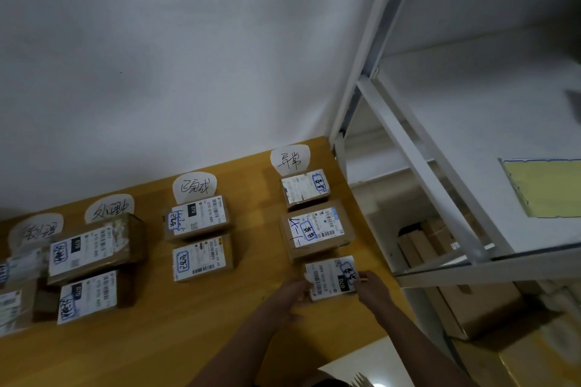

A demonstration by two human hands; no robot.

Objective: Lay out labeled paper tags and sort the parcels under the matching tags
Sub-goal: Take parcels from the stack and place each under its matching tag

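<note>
Looks close to the end, judging from the layout. Already laid along the far edge of the table [188, 339]: 4 tags [195, 187] with handwritten characters, well apart from each other, the leftmost one dim and hard to read. Already sorted in columns below them: 2 parcels [198, 220] under the 3rd tag from the left, 2 under the 2nd, at least 2 under the 1st but cut off by the frame edge, and 2 under the rightmost. Just below these last 2, near the right table edge, the small parcel [331, 276], label up, gripped from both sides: left hand [292, 292] closed on its left edge, right hand [372, 287] closed on its right edge with the thumb on top. Cannot tell whether resting on the wood already or held slightly above. Probably left to do: to lower it in line with the column and to let go. No loose parcel visible elsewhere on the table, so perhaps nothing more after this, but not certain with the left end out of view. As for the surface: yellow-brown wood, set against a plain white wall [157, 56]. At the right, just beside the table corner, a white metal rack [408, 148] with a yellow sheet [544, 187] on 1 shelf and cardboard boxes [481, 308] on the lower levels.
</note>
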